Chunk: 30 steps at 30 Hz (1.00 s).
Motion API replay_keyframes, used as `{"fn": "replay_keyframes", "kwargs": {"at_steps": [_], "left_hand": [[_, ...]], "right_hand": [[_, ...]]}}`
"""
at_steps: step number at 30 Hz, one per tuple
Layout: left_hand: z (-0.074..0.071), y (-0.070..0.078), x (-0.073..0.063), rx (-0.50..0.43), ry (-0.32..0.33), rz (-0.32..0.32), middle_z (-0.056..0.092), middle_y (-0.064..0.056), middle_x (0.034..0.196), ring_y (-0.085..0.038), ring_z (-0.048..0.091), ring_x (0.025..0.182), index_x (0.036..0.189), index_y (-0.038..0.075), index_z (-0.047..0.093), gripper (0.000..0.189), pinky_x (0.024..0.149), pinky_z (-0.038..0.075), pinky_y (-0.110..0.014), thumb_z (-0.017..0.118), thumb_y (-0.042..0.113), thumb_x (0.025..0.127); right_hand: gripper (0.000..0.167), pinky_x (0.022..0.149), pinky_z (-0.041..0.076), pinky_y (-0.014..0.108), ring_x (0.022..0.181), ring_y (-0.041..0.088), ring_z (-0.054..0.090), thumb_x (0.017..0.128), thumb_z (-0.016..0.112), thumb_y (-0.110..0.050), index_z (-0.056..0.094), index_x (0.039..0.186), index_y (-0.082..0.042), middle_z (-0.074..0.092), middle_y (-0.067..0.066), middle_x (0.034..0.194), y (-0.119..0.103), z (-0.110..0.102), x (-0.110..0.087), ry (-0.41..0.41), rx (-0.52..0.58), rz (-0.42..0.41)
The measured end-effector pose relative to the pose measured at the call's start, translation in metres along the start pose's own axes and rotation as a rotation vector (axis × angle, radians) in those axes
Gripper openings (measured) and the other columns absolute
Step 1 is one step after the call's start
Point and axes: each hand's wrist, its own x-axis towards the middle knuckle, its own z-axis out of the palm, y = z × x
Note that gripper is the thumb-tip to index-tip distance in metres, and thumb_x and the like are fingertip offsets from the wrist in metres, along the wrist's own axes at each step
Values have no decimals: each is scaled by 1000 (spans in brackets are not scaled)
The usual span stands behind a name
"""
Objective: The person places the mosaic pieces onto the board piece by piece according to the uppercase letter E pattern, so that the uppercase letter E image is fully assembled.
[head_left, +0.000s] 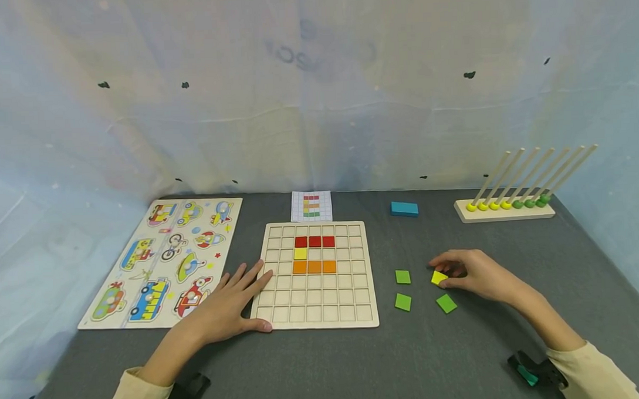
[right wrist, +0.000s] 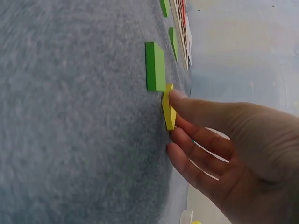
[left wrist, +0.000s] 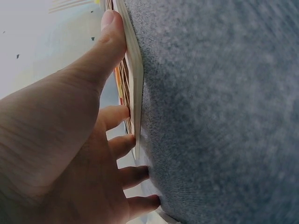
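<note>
A wooden grid board point(head_left: 323, 314) lies flat in front of me. In its cells sit a row of red tiles point(head_left: 314, 242), one yellow tile point(head_left: 300, 254) and a row of orange tiles point(head_left: 314, 267). My left hand point(head_left: 220, 311) rests at the board's left edge, fingers spread and straight, thumb at the near left corner. To the right of the board, my right hand point(head_left: 475, 271) pinches a loose yellow tile point(right wrist: 167, 109) between thumb and fingers, low at the tabletop. Three green tiles point(head_left: 403, 302) lie around it; the closest green tile point(head_left: 446, 303) is just below the hand.
Behind the grid board lies a pattern card point(head_left: 324, 214) with coloured squares. A vehicle picture puzzle point(head_left: 163, 261) is on the left, reaching under the left forearm's side. At the back right are a blue block point(head_left: 404, 209) and a pegged bead stand point(head_left: 505, 215).
</note>
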Motion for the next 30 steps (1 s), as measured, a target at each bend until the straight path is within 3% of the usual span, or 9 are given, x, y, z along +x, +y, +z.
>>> {"fn": "replay_keyframes", "kwargs": {"at_steps": [4,12,22,30], "left_hand": [[-1,0,1,1,1,-5,18,-15,162,-50,16,144,156,15,30,101,110,17,-70,61,71,78],[-3,1,-1,3,4,-9,19,-15,161,-49,17,144,155,15,31,101,110,17,-70,62,72,78],[-3,1,-2,-7,7,-4,20,-16,161,-50,17,143,155,14,31,101,110,18,-70,62,71,78],[-2,2,-1,-5,7,-6,20,-15,161,-50,17,143,155,15,31,101,110,18,-69,63,70,78]], "right_hand": [[37,76,57,31,92,17,66,84,77,-10,68,119,-4,69,6,111,-1,1,2,7,-3,-17],[36,69,56,26,86,15,64,81,77,0,69,116,-3,68,0,99,-7,1,10,12,-33,-30],[30,70,56,28,84,12,63,88,71,-2,68,117,-2,68,-1,95,-12,-2,27,-53,23,-48],[31,74,56,30,85,12,64,86,73,0,69,117,-1,68,-1,95,-26,-7,45,-54,2,-67]]}}
